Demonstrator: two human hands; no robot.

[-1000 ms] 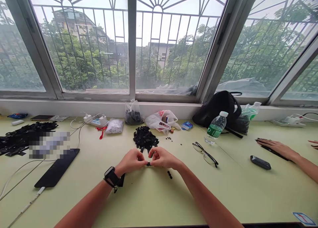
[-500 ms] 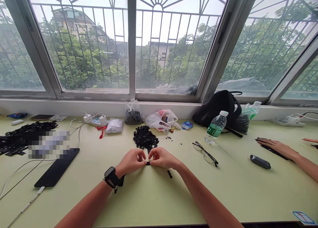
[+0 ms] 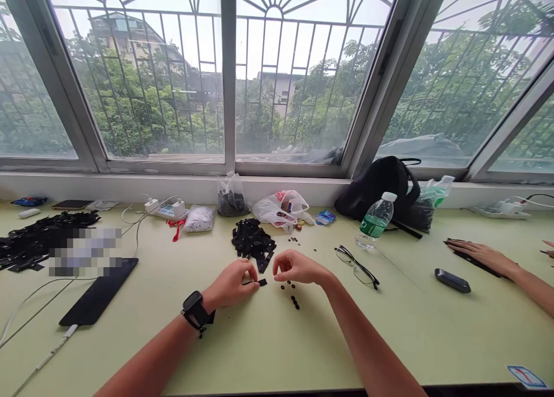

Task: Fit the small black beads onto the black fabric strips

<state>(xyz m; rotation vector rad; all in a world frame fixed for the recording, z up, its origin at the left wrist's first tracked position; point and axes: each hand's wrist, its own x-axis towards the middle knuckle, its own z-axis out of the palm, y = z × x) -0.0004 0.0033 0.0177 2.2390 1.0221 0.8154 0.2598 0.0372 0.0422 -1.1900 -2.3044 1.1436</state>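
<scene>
My left hand (image 3: 234,283) is closed on a small black strip (image 3: 262,283), whose end sticks out to the right of the fingertips. To its right, my right hand (image 3: 298,267) hovers over the table with thumb and fingers curled close together; whether anything small is between them I cannot make out. Several small black rings (image 3: 293,286) lie under and just below the right hand, with a short row of black discs (image 3: 295,303) nearer me. Beyond both hands is a pile of black strips (image 3: 253,241).
Glasses (image 3: 357,268), a water bottle (image 3: 375,221) and a black case (image 3: 452,281) lie to the right, near another person's hand (image 3: 485,255). A black phone (image 3: 99,293) with a cable and more black strips (image 3: 43,238) are at left. Bags stand along the window sill.
My right hand has let go of the strip and moved right, away from my left hand. The strip's end and the small rings now show. My left hand has hardly moved.
</scene>
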